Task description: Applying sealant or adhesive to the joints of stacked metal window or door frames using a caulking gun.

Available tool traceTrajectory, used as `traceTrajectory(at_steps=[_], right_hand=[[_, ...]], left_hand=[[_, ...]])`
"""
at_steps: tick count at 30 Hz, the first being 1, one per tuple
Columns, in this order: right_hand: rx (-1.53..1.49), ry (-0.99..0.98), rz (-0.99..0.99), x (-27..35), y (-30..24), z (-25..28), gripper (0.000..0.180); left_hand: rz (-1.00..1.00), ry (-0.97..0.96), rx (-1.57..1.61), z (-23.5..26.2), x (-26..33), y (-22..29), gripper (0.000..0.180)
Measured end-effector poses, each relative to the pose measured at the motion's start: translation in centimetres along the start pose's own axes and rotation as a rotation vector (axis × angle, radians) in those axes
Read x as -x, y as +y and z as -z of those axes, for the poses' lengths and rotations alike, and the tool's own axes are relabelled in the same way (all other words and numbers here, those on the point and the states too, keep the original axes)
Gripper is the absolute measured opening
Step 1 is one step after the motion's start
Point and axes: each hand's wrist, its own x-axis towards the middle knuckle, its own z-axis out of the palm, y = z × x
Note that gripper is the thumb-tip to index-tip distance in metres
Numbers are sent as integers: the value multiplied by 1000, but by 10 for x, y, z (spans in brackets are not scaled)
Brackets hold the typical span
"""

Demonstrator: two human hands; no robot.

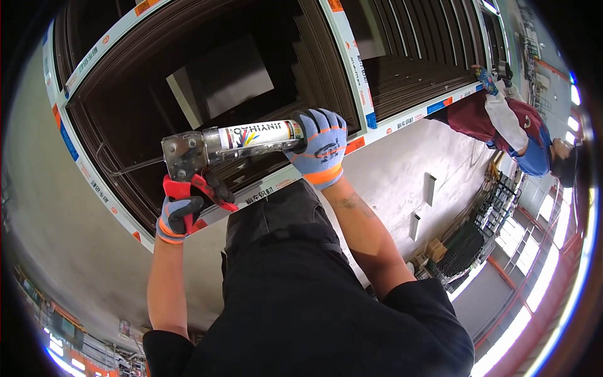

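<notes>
A caulking gun [185,154] with a metal body and red handles lies across my front, above a dark brown window frame [336,69] edged with white printed film. My left hand [179,217], in a grey-and-orange glove with dark fingers, is closed round the red handle. Loaded in the gun is a white sealant cartridge [251,137]. At its right end my right hand [320,147], gloved the same way, wraps round the gun's front; the fingers hide the tip. A bent pull rod [135,166] sticks out leftward from the gun's rear.
More brown framing with long slats [414,75] adjoins on the far right. A co-worker [512,125] in a maroon vest stands there, one gloved hand on the frame edge. Stacked dark material [461,248] and cardboard boxes [435,250] sit on the pale floor at right.
</notes>
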Motion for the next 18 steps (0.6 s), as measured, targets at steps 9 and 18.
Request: traceTrajectory(at_steps=[9, 18], right_hand=[[-8, -11, -41, 0, 1, -2, 68], [-56, -39, -32, -1, 2, -3, 67]], left_hand=[[21, 15, -22, -6, -5, 4, 50], [29, 21, -81, -14, 0, 11, 49]])
